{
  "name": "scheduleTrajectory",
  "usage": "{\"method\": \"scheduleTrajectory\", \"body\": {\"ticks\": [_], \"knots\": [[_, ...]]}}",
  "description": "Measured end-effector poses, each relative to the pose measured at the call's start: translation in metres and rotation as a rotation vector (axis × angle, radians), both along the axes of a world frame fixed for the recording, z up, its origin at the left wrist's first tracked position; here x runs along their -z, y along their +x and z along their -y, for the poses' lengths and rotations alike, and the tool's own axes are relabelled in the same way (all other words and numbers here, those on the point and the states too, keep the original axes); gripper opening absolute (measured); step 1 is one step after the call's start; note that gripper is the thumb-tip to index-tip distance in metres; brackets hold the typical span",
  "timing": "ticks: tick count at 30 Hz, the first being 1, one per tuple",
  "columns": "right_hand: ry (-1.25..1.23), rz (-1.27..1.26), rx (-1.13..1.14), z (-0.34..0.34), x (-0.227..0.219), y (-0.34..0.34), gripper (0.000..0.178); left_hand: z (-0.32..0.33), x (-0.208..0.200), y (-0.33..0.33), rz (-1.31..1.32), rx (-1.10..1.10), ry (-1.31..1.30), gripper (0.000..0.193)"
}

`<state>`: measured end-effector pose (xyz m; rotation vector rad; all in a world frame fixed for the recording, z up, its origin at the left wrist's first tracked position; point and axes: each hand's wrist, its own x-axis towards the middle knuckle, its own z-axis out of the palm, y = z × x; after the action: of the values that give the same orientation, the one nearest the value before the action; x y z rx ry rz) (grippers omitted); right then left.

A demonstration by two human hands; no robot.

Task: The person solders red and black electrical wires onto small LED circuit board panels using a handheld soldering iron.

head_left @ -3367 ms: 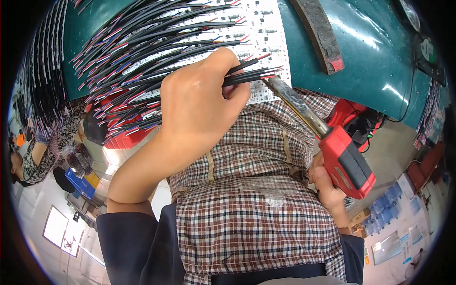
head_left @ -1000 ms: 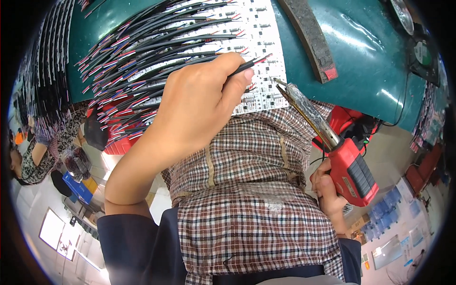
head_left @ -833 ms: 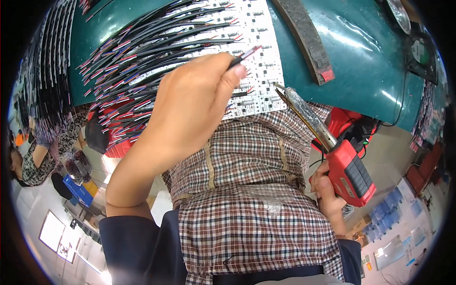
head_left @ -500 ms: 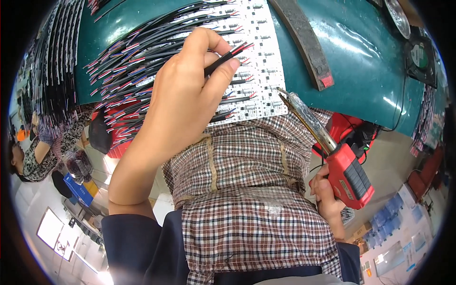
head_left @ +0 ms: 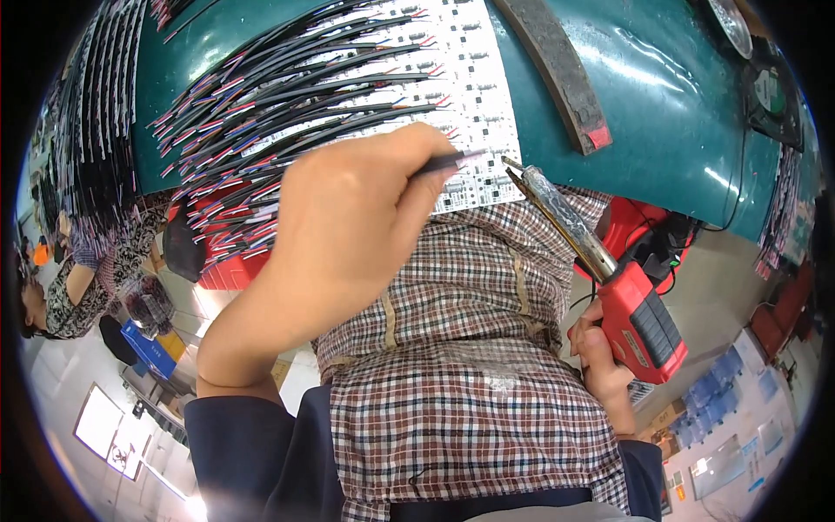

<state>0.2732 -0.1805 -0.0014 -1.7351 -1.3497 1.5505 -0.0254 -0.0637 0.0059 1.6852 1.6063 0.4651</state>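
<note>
Green table (head_left: 696,157) fills the top of the frame. Plaid apron (head_left: 470,409) covers center to bottom.

White board (head_left: 491,96), upper center, on the table, near corner reaching the table's front edge. Rows of small parts on it. Black wires (head_left: 261,113) lie across it in a fan, red/blue/white ends spilling off to the left.

Left hand (head_left: 357,200) is over the board's near part, thumb and fingers pinched on a held wire.

Second wired batch (head_left: 96,113) hangs at the left rim.

Iron (head_left: 639,322), red body, right of center, points up-left. Tip is at the board's right edge; can't tell if it touches.

Dark bar (head_left: 557,74) on the table, right of the board, apart from it.

Right hand (head_left: 600,352) is closed around the iron's handle side, fingers partly hidden.

Containers: blue box (head_left: 150,346), lower left, contents not readable. Clear bag (head_left: 143,304) just above it, dark stuff inside. Metal dish (head_left: 729,30), upper right, contents can't tell.

Smallest: held wire (head_left: 439,163), black, blurred, end pointing right over the board.
</note>
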Motion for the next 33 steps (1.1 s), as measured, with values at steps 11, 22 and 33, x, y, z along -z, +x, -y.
{"method": "scheduleTrajectory", "body": {"ticks": [11,22,33], "knots": [[-0.027,0.071,-0.071,0.002,-0.001,0.008,0.024,0.030,0.032,0.013,-0.097,-0.042,0.104,0.022],[0.062,0.048,-0.158,-0.006,0.007,0.003,0.024,0.030,0.030,0.015,-0.165,-0.069,0.061,0.017],[0.057,0.049,-0.155,-0.005,0.007,0.005,0.025,0.029,0.032,0.016,-0.138,-0.077,0.073,0.018]]}}
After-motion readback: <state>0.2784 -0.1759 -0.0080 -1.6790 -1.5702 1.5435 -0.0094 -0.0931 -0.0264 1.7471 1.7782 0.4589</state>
